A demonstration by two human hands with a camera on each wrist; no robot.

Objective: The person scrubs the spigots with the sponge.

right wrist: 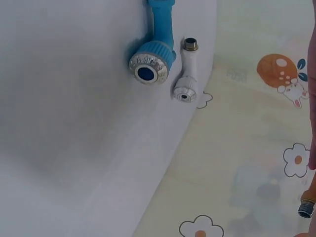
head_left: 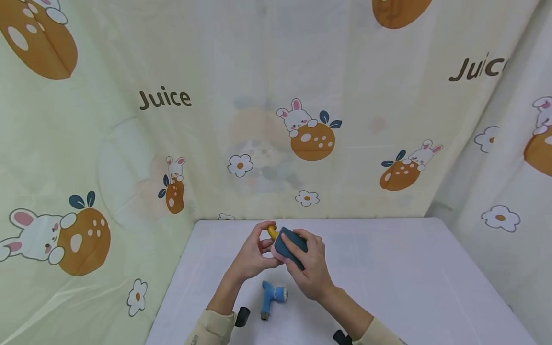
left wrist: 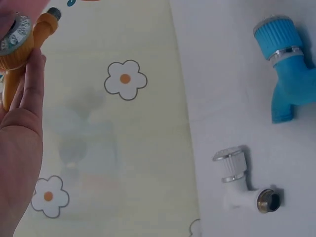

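Note:
My left hand (head_left: 252,256) holds a yellow-orange plastic tap (head_left: 272,232) up above the table. Its ribbed knob with a silvery cap and its dark threaded end (left wrist: 53,13) show in the left wrist view. A sponge (head_left: 290,245), dark teal on one side and pink on the other, is gripped by my right hand (head_left: 314,268), and it covers much of the tap. Below the hands a blue tap (head_left: 268,299) lies on the table. A white tap (left wrist: 234,180) with a metal threaded end lies near it; I cannot make it out in the head view.
The white table (head_left: 388,278) extends to both sides of the hands. Behind it and at both sides hangs a pale curtain (head_left: 241,120) printed with rabbits, oranges and flowers. Black wrist-camera parts (head_left: 243,316) sit near the sleeves.

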